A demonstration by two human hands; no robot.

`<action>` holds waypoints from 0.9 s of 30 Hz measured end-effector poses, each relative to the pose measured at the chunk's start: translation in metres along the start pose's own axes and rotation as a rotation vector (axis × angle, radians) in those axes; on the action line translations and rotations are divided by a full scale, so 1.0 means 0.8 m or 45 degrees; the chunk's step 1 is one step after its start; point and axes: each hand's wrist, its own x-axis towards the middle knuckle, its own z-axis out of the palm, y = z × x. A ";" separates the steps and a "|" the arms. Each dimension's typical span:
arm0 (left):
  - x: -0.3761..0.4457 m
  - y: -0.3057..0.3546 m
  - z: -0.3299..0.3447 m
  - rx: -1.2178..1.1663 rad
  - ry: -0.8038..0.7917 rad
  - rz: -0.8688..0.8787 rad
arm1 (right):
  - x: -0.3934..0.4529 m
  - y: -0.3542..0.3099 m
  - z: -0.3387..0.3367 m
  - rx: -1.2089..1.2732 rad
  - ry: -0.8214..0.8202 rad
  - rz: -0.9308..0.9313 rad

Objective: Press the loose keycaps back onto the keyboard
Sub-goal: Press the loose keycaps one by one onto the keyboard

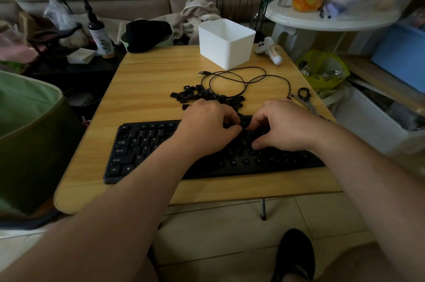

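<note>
A black keyboard (142, 150) lies across the front of the wooden table (149, 79). Its left part has keycaps on; bare switch posts show along the lower right. A heap of loose black keycaps (195, 95) sits just behind the keyboard. My left hand (207, 127) and my right hand (282, 127) hover over the keyboard's upper middle, fingers curled and fingertips meeting around a small dark keycap (243, 123) at the top row. Which hand grips it is unclear.
The keyboard's black cable (243, 79) loops behind the keycaps. A white box (226, 43) stands at the back, a white controller (270, 50) to its right. Scissors (304, 97) lie by the right edge. A white side table (331, 17) and clutter surround.
</note>
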 end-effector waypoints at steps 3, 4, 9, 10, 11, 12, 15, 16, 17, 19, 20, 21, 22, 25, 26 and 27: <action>0.000 0.006 0.008 0.051 -0.008 0.021 | 0.004 -0.012 -0.001 -0.025 -0.023 0.072; 0.001 0.008 0.010 0.066 -0.020 0.015 | 0.005 -0.015 -0.002 -0.021 -0.030 0.103; 0.006 0.009 0.015 0.089 -0.026 -0.058 | 0.008 -0.022 -0.003 -0.008 -0.044 0.180; 0.006 0.010 0.015 0.087 -0.038 -0.094 | 0.009 -0.024 -0.002 -0.017 -0.043 0.187; 0.007 0.011 0.015 0.085 -0.053 -0.133 | 0.010 -0.025 -0.001 -0.018 -0.046 0.194; 0.007 0.012 0.016 0.084 -0.067 -0.165 | 0.010 -0.026 0.000 -0.009 -0.050 0.204; 0.008 0.015 0.018 0.064 -0.067 -0.192 | 0.011 -0.025 0.002 0.006 -0.058 0.219; 0.008 0.016 0.017 0.066 -0.056 -0.176 | 0.011 -0.024 0.002 0.005 -0.061 0.212; 0.008 0.017 0.016 0.064 -0.055 -0.159 | 0.010 -0.023 0.001 0.009 -0.066 0.200; 0.009 0.014 0.013 0.033 -0.072 -0.146 | 0.006 -0.019 -0.002 0.035 -0.082 0.150; 0.010 0.010 0.011 0.009 -0.084 -0.153 | 0.003 -0.017 -0.004 0.048 -0.091 0.116; 0.011 0.006 0.007 -0.012 -0.088 -0.161 | 0.001 -0.016 -0.006 0.066 -0.097 0.088; 0.013 0.000 0.004 -0.029 -0.082 -0.169 | -0.001 -0.014 -0.008 0.100 -0.091 0.073; 0.020 -0.026 -0.012 -0.030 -0.035 -0.244 | -0.001 -0.009 -0.006 0.219 0.033 0.081; 0.022 -0.035 -0.019 -0.009 -0.013 -0.280 | -0.001 -0.008 -0.004 0.242 0.077 0.089; 0.024 -0.045 -0.026 0.010 0.009 -0.315 | -0.001 -0.008 0.000 0.257 0.106 0.097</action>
